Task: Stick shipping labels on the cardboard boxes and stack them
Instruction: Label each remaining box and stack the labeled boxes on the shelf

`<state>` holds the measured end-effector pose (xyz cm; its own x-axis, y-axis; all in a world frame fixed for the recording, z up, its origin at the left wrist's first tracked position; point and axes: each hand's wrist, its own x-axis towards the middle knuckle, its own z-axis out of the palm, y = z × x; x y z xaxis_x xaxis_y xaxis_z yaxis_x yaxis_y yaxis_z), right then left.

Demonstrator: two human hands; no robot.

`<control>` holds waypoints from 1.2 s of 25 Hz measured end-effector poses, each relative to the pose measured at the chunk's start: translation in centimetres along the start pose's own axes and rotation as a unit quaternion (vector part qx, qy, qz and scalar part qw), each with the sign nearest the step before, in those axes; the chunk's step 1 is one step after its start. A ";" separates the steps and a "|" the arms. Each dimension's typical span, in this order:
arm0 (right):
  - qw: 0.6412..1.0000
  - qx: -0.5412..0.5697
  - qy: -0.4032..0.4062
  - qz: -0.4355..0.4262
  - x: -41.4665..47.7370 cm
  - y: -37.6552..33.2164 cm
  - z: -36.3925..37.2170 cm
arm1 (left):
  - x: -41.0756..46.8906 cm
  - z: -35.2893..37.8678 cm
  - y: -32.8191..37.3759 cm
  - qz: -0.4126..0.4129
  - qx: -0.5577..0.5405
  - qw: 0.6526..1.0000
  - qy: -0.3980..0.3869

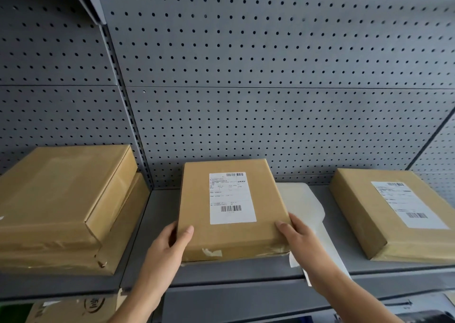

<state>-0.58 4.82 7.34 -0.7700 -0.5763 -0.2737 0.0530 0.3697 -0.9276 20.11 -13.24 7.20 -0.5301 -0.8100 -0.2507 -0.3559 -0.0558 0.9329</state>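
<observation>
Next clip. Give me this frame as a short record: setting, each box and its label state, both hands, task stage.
setting: grey shelf with pegboard back
middle box: labelled, flat, partly over a white sheet
left grip: holds middle box's near left corner, thumb on top
right grip: holds its near right corner
left stack: two boxes, no label visible on top
right box: labelled, alone, untouched
stage: middle box not yet stacked
</observation>
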 end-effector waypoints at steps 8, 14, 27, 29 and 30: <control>0.991 0.023 0.119 -0.063 -2.1 -3.7 -8.2 | -1.1 6.0 6.1 0.074 -0.042 0.996 -0.034; 0.969 0.046 0.233 -0.069 -2.7 -4.4 -17.8 | -1.9 15.2 10.6 0.118 -0.046 0.983 -0.130; 0.927 0.113 0.355 -0.038 0.0 0.4 -34.6 | -2.5 33.3 14.7 0.156 0.026 0.962 -0.224; 0.927 0.114 0.357 -0.036 1.1 1.4 -36.0 | -2.3 34.9 14.5 0.158 0.040 0.960 -0.227; 0.926 0.116 0.357 -0.034 1.5 1.8 -36.4 | -2.2 35.5 14.3 0.157 0.045 0.961 -0.224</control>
<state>-24.79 31.15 14.52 -0.9965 0.0661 -0.0518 0.0604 0.1361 -0.9889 -11.16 8.45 11.90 -0.8929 -0.4455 -0.0651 -0.1782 0.2171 0.9598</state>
